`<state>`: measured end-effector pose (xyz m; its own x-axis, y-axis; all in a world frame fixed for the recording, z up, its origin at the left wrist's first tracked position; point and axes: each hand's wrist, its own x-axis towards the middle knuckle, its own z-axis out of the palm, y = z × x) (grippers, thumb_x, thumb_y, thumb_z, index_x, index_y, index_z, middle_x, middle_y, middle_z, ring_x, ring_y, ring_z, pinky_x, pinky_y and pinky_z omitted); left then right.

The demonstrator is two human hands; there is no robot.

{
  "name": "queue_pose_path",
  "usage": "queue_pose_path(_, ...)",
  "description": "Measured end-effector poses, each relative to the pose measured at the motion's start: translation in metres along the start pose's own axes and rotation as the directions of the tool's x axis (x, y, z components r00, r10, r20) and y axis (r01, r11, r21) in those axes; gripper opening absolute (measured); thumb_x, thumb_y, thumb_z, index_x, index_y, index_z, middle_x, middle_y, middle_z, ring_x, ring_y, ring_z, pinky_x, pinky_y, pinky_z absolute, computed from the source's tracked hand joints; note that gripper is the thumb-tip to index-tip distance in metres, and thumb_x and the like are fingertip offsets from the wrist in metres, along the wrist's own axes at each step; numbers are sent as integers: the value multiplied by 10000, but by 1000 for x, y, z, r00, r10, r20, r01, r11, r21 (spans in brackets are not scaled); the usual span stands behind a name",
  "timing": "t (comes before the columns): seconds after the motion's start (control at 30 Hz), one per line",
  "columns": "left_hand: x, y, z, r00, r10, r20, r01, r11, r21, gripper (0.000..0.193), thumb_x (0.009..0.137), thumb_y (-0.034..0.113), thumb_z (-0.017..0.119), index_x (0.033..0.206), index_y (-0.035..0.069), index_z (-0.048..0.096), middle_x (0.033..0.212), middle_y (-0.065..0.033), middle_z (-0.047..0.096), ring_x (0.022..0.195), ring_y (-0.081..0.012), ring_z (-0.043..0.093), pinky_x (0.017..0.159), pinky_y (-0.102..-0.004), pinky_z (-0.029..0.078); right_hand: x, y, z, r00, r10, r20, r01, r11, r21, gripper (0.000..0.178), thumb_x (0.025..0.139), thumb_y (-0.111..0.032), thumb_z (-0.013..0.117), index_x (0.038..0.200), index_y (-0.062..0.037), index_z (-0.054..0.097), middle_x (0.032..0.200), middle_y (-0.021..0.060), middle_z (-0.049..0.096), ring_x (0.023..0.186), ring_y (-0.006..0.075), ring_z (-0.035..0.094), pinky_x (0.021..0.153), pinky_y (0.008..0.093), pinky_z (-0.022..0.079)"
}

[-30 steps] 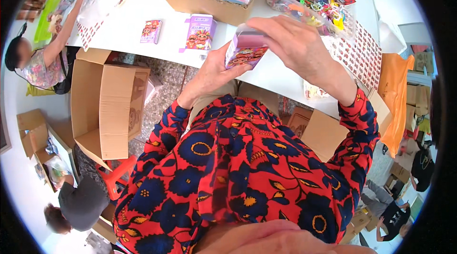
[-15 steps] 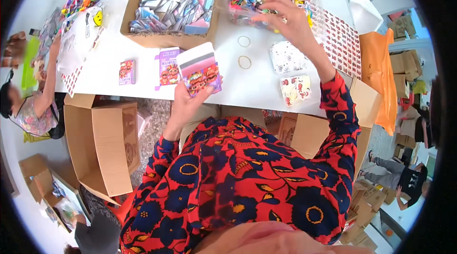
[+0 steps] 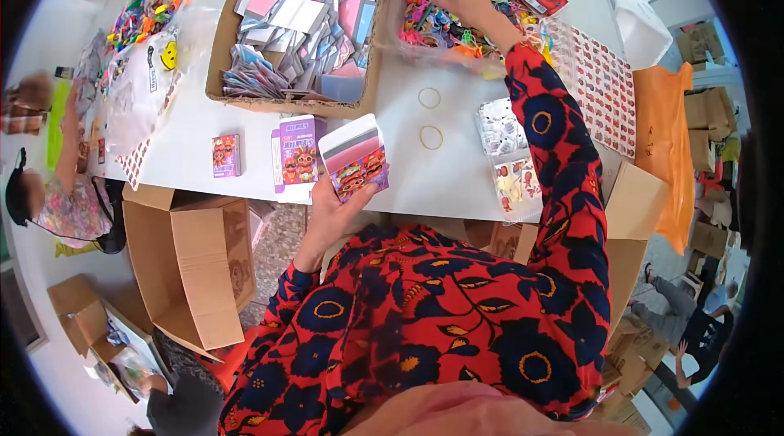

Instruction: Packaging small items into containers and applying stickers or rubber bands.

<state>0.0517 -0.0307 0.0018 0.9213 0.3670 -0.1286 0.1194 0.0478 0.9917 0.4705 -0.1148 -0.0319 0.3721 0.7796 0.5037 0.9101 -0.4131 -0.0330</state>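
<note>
My left hand [image 3: 332, 212] is closed round a small purple picture box [image 3: 357, 176] with its top flap up; a grey and pink edge shows inside the opening. Over a clear plastic bin [image 3: 457, 55] of colourful small trinkets [image 3: 510, 15], my right hand [image 3: 472, 2] has its fingers apart, the tips down among the pieces. Left of the held box, another purple box [image 3: 299, 152] lies on the table [image 3: 400, 191], and farther left is a small boxed pack [image 3: 226, 156]. Two rubber bands [image 3: 430, 137] lie right of the held box.
A carton [image 3: 371, 85] full of pink and grey packets stands beside the bin. Clear trays [image 3: 513, 154] of small printed pieces and sticker sheets [image 3: 600, 85] are on the right. An open carton [image 3: 208, 273] stands below the table's front edge. Another person [image 3: 69, 199] works at left.
My right hand has moved forward and left, down into the trinkets. My left hand still holds the box. The whole view has shifted slightly, with the table lower in it.
</note>
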Motion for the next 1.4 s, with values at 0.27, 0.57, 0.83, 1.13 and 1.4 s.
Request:
queue_pose_path(0.27, 7, 4, -3, 1000, -29, 5, 29, 999, 31, 382, 824, 93, 663, 1151, -46, 524, 1012, -100, 651, 911, -145, 609, 816, -287, 483, 16, 25, -4, 949, 279, 145, -313, 794, 520, 172, 863, -247, 593, 880, -81, 637, 750, 72, 627, 745, 165, 630, 669, 332, 490)
queue_pose_path(0.57, 4, 8, 1, 996, 7, 83, -8, 1000, 13, 360, 862, 37, 588, 1195, -56, 489, 1062, -133, 646, 996, -190, 617, 867, -317, 492, -20, 38, -35, 799, 412, 438, -491, 26, 871, 152, 922, -187, 538, 1013, -72, 580, 912, -5, 633, 820, 131, 611, 719, 272, 507)
queue_pose_path(0.83, 0, 2, 3, 996, 14, 85, -12, 1000, -27, 357, 874, 26, 569, 1208, -58, 475, 1073, -137, 639, 996, -193, 612, 871, -319, 489, -37, 42, -55, 798, 405, 446, -557, 213, 803, 129, 900, -178, 575, 998, -94, 568, 909, -2, 619, 774, 72, 567, 696, 209, 444)
queue_pose_path(1.13, 4, 10, 11, 999, -23, 49, 26, 998, -61, 373, 839, 75, 650, 1169, -39, 521, 1042, -87, 640, 936, -117, 587, 834, -268, 471, -47, 3, -54, 818, 40, 573, -247, 925, 289, 188, 776, -106, 638, 960, -77, 609, 836, 96, 635, 774, 244, 612, 726, 365, 489)
queue_pose_path(1.4, 2, 7, 11, 998, -23, 51, 24, 1000, -16, 381, 833, 64, 655, 1172, -43, 519, 1039, -87, 639, 937, -114, 585, 830, -266, 471, -51, 22, -66, 796, 215, 566, -367, 915, 169, 157, 766, -101, 652, 912, -55, 615, 784, 79, 628, 685, 222, 592, 652, 323, 479)
